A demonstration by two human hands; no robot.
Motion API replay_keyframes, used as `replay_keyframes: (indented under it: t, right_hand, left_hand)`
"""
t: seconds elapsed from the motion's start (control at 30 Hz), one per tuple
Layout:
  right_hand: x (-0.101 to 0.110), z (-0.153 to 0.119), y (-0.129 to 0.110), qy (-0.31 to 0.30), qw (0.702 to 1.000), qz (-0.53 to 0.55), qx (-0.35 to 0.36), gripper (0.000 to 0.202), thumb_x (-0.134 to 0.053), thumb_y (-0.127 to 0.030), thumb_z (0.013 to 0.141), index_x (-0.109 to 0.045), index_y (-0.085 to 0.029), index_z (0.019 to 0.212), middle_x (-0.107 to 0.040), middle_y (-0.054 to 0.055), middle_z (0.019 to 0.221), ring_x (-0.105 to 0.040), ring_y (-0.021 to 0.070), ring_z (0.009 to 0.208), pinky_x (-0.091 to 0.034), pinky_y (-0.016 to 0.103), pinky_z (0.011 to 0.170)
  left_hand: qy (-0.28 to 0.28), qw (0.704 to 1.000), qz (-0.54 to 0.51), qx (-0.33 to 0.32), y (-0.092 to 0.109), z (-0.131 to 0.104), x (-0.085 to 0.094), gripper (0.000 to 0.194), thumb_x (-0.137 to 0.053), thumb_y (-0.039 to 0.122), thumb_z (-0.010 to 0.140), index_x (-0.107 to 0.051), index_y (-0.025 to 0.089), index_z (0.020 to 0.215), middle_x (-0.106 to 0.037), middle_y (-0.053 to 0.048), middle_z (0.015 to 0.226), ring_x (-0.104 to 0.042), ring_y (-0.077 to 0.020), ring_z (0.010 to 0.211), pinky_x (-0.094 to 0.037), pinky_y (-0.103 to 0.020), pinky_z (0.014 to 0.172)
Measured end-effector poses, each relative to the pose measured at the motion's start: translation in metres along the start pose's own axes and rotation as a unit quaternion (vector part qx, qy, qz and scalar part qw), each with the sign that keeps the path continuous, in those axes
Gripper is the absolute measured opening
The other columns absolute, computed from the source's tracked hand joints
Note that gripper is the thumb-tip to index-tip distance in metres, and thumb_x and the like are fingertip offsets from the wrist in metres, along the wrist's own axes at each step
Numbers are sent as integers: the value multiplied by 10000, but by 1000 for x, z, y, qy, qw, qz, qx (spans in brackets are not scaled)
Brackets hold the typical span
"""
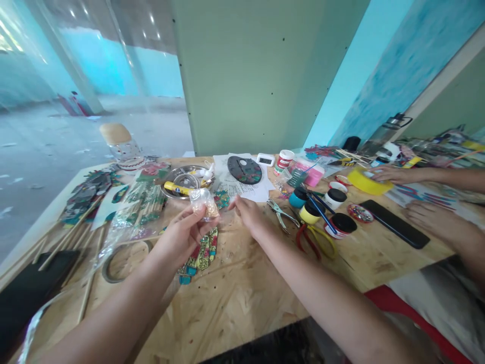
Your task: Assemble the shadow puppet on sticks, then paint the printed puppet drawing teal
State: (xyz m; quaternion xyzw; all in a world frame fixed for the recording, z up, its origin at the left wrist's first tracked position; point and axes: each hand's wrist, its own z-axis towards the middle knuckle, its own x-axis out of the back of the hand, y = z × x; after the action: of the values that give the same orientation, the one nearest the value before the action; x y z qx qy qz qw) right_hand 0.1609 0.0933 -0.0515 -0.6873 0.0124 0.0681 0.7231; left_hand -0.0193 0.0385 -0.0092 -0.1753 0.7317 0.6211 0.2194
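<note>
Left hand (188, 228) pinches small clear bag of golden bits (209, 203), nine o'clock from right hand (248, 214): fingers curled, can't tell if holding anything. Judged step: handling bag; next move calls for steady grip.

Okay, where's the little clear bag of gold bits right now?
In the head view, the clear bag is just left of centre, held in the left hand, with the yellow tube showing to its left.

- A green panel (261, 76) stands behind the wooden table (246, 298).
- A blotchy blue wall (409, 65) rises at right.
- Pale scraps (6, 212) dot the grey floor (41, 134).
- Bright light (5, 38) shows at upper left.
</note>
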Motion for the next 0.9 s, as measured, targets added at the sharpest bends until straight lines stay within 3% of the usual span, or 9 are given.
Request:
replay_keyframes:
  t: [0.17, 0.33, 0.47, 0.57, 0.7, 0.9]
  right_hand:
    - [11, 5, 9, -25, 999, -16, 29, 578, -528, -735, 811, -686, -180, 771, -464, -47, 559, -424, 106, 488, -328, 246, 480]
    - [18, 10, 6, -17, 998, -23, 51, 630, -419, -771, 844, -659, -189, 805, -618, 24, 689, -591, 160, 640, -487, 310, 659]
    - [24, 3, -22, -20, 994, -74, 76, 531, -556, -707, 830, -700, -197, 847, -704, 57, 830, -648, 192, 797, -486, 334, 798]
    - [22, -16, -52, -66, 981, -161, 85, 380, -692, -567, 812, -744, -210, 931, -724, 37, 830, -639, 178, 764, -460, 293, 719]
    - [8, -43, -74, -85, 906, -386, 154, 192, -637, -386, 895, -736, -224, 916, -717, 4, 774, -600, 134, 667, -382, 250, 598]
    - [-2, -60, -84, -67, 791, -552, 256, 222, -533, -223, 956, -665, -190, 781, -697, 24, 731, -573, 137, 653, -328, 282, 611]
  left_hand:
    - [-5, 1000, -5, -13, 2, 2, 3, 216, -849, 288, 665, -712, 176, 788, -717, 29, 811, -668, -87, 703, -614, -218, 745]
    - [-26, 999, 24, -12, 0, -2, 0, 321, -890, 356, 597, -723, 184, 811, -707, 24, 828, -674, -107, 732, -607, -228, 738]
    - [-26, 997, 70, -22, -3, -2, -1, 322, -847, 390, 663, -727, 208, 900, -714, 13, 925, -655, -110, 819, -588, -236, 795]
    - [-30, 993, 115, -27, -7, -3, 0, 333, -838, 385, 680, -714, 217, 940, -705, 23, 920, -635, -104, 828, -572, -227, 799]
    - [-53, 985, 163, -18, -15, -6, -3, 336, -838, 405, 676, -694, 201, 901, -686, 27, 817, -619, -100, 739, -558, -214, 720]
    - [-80, 975, 202, 35, -18, -10, -8, 496, -845, 503, 626, -672, 215, 992, -721, -35, 1028, -687, -199, 915, -581, -302, 799]
